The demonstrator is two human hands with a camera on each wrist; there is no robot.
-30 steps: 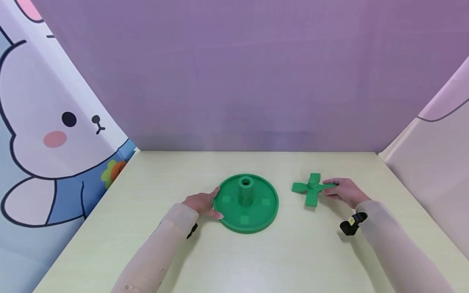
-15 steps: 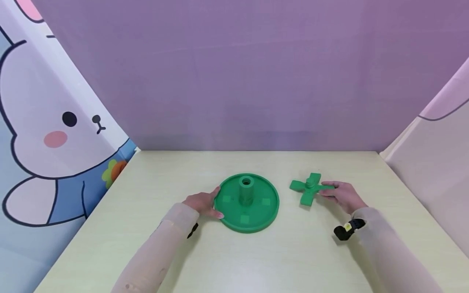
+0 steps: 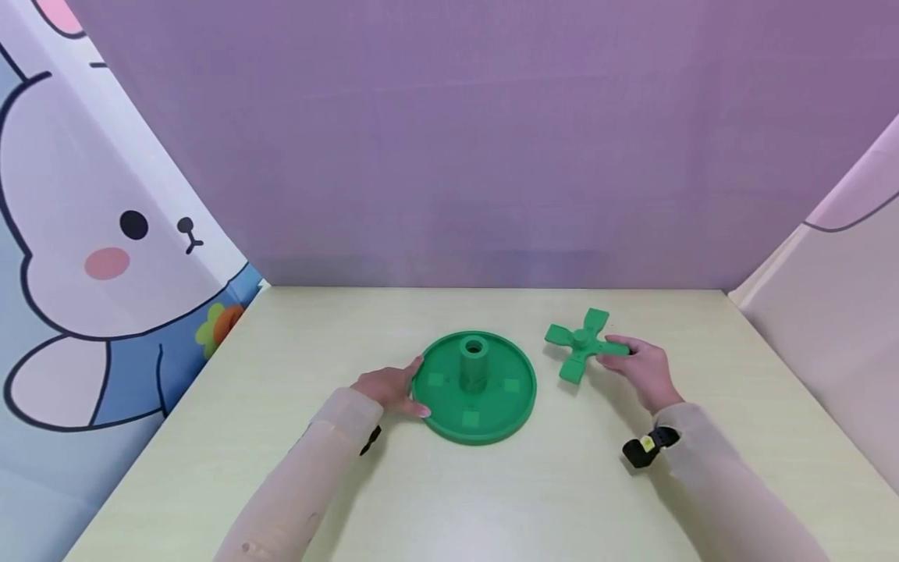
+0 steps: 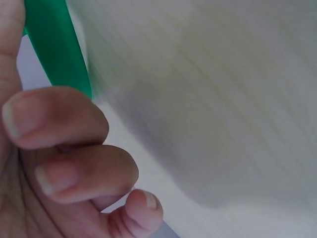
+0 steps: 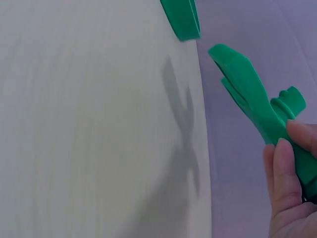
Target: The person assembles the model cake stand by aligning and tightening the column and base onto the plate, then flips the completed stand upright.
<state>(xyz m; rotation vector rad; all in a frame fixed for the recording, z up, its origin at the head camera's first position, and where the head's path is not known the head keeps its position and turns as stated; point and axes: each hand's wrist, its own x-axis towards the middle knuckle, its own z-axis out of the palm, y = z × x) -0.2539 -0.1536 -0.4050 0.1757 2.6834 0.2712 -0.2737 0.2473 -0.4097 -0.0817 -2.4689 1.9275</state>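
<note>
Plainly pale tabletop before purple backdrop; left grip holding disc, right grip pinching green cross

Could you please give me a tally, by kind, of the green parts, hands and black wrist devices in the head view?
Round green base with central post: 1
Four-armed green piece: 1
Hands, left hand and right hand: 2
Black wrist devices, left device and right device: 2
Total: 6

Disc, cross smooth plastic; backdrop matt cloth
</note>
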